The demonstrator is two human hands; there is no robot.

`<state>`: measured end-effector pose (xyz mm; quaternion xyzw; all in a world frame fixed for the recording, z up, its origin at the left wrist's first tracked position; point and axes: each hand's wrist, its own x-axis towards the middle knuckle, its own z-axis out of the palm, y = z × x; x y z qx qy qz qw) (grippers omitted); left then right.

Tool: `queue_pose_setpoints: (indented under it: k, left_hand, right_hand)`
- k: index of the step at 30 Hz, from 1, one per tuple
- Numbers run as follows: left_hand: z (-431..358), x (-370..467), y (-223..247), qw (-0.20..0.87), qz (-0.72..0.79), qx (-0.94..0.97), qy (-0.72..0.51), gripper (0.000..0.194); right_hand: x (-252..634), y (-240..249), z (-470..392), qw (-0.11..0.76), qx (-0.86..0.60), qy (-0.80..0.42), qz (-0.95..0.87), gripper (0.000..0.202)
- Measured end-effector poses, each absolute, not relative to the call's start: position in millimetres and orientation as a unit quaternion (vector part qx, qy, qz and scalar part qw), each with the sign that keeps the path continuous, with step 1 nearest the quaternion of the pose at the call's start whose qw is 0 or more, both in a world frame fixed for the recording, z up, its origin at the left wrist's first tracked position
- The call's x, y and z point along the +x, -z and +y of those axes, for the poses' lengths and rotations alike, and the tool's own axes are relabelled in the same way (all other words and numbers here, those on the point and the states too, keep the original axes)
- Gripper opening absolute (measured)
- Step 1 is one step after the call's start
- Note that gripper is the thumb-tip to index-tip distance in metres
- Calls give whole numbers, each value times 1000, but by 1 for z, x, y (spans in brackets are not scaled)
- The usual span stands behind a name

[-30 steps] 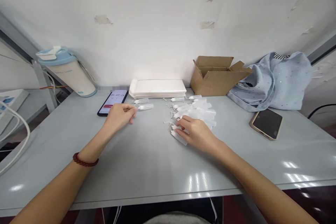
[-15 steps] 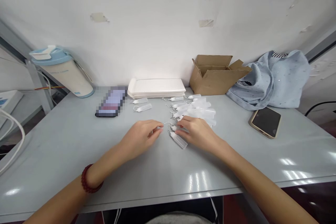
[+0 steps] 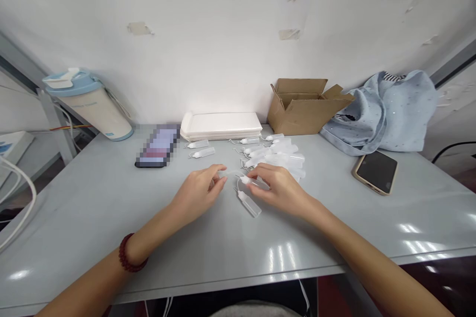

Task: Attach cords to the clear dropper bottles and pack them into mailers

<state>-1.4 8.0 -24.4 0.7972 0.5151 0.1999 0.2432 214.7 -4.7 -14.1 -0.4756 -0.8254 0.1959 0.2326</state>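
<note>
My right hand pinches a small translucent needle-tip bottle between thumb and fingers, its thin tip pointing left. From that bottle a pale thin strap arcs left to my left hand, whose thumb and fingertips close on the small pale cap at its end. Just below lies another needle-tip bottle, tilted on the table. Behind my right hand is a heap of similar bottles, partly covered by the hand. Two more bottles rest beyond my left hand.
A stack of white trays stands by the wall, beside an open cardboard box. To the left are a phone and a leaning tumbler. A blue cloth bag and another phone occupy the right of the grey table.
My right hand has drawn a bottle slightly leftward and up, and its strap now spans to my left fingers. The loose bottle below has shifted a little toward me.
</note>
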Motion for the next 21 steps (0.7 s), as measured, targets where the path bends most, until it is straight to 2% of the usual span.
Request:
queue_pose_setpoints:
  k: [4,8,21]
  left_hand:
    - [7,-1,20,315,515,765,-225,34]
    - [5,0,16,336,507,755,-244,31]
    - [2,1,9,350,478,764,-256,27]
  right_hand:
    - [213,7,-7,284,-480,-252,-791,11]
    - [213,8,-6,303,-475,-284,-776,12]
    - [214,15,-4,350,-454,-256,-779,5]
